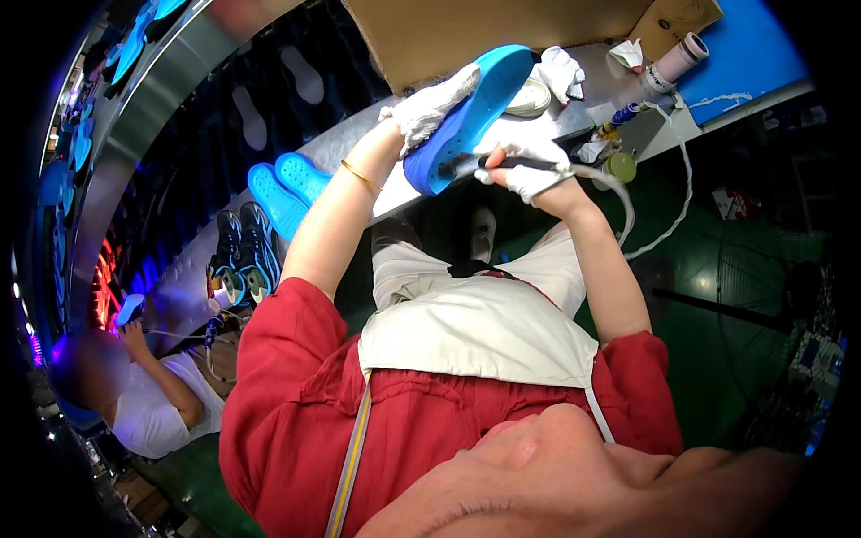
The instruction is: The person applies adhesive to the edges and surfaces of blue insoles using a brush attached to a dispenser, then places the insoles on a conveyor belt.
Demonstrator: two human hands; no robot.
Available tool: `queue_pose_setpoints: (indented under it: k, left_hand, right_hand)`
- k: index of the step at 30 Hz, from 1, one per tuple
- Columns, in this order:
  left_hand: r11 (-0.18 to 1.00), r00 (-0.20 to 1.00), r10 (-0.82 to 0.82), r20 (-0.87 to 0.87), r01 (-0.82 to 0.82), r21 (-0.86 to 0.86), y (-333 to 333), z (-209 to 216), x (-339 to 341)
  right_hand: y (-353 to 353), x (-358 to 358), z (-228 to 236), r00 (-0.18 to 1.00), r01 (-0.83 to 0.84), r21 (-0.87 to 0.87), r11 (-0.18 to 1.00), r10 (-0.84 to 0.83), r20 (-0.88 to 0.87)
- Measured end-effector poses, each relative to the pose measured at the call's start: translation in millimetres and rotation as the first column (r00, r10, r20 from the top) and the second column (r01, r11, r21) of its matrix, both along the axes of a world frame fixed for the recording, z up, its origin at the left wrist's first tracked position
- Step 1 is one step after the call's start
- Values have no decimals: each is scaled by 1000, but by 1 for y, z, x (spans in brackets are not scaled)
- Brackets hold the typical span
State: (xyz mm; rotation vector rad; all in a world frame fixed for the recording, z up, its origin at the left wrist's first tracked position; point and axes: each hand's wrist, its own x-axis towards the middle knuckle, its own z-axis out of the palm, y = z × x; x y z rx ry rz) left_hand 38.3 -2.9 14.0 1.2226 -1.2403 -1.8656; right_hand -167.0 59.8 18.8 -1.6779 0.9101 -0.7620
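Note:
My left hand [432, 108], in a white glove, grips a bright blue shoe sole [491, 90] by its side and holds it tilted above the bench edge. The sole's near end is darker blue with small holes. In my right hand [535, 177], gloved with some fingertips bare, is a black-handled brush [459, 167]. Its tip meets or nearly meets the near end of the sole. A pale hose [619, 193] runs from behind the brush handle.
Two light blue soles [285, 193] lie on the metal bench [354, 134] at left, beside black sneakers [256, 247]. Behind my hands are a white shoe [529, 99], a crumpled glove [560, 73] and a cardboard box [502, 27]. A pink bottle [679, 61] stands right; a co-worker [170, 399] sits left.

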Motion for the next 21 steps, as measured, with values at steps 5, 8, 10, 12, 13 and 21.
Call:
queue_pose_setpoints:
  k: [5,8,10,12,13,21]
  left_hand:
    - [989,999,26,35,-20,-145,3,-5,3]
    - [1000,990,21,-138,-20,7,2,-3,5]
    - [997,996,67,-53,-68,-31,2,-10,13]
    - [992,977,120,-178,-110,67,8,-9,21]
    - [975,969,204,-142,-214,-58,11,-8,24]
    - [933,649,235,-724,59,355,37,-28,54]
  right_hand:
    - [-12,-9,4,993,-36,-87,996,46,109]
    - [-18,-10,1,1000,21,-51,998,-20,23]
    - [-20,-16,0,998,-49,29,998,50,-24]
    - [-20,-22,2,995,-94,100,991,95,-2]
    - [-22,-25,-2,981,-100,26,995,94,167]
    - [-5,-15,13,940,133,-49,990,-110,324]
